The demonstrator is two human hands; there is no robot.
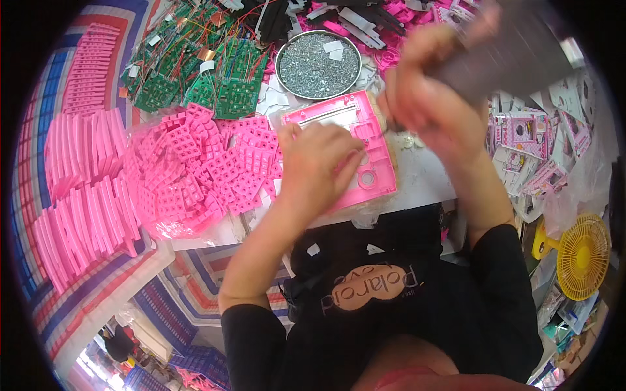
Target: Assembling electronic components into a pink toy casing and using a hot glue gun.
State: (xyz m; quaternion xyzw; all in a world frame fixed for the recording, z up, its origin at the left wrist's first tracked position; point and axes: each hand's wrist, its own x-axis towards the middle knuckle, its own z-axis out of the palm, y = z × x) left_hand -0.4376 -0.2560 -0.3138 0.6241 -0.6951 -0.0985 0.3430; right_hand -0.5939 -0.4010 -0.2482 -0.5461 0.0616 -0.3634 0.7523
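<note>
Got my left hand [318,156] on this pink case [383,154] (can't tell if it's gripping), right hand [427,101] wrapped around a dark blurry thing [505,60].

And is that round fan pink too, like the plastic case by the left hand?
No, the round fan is yellow, while the plastic case by the left hand is pink.

So the plastic casing [386,174] sits mid-worktop [425,182], by the near edge. Keypads [208,163] are heaped just left, plastic panels [85,221] further left. Circuit boards [241,78] pile up behind the keypads, and a bowl [318,98] of screws [313,65] sits beyond the casing. Printed cards [521,133] lie right, fan [583,257] nearer.
</note>
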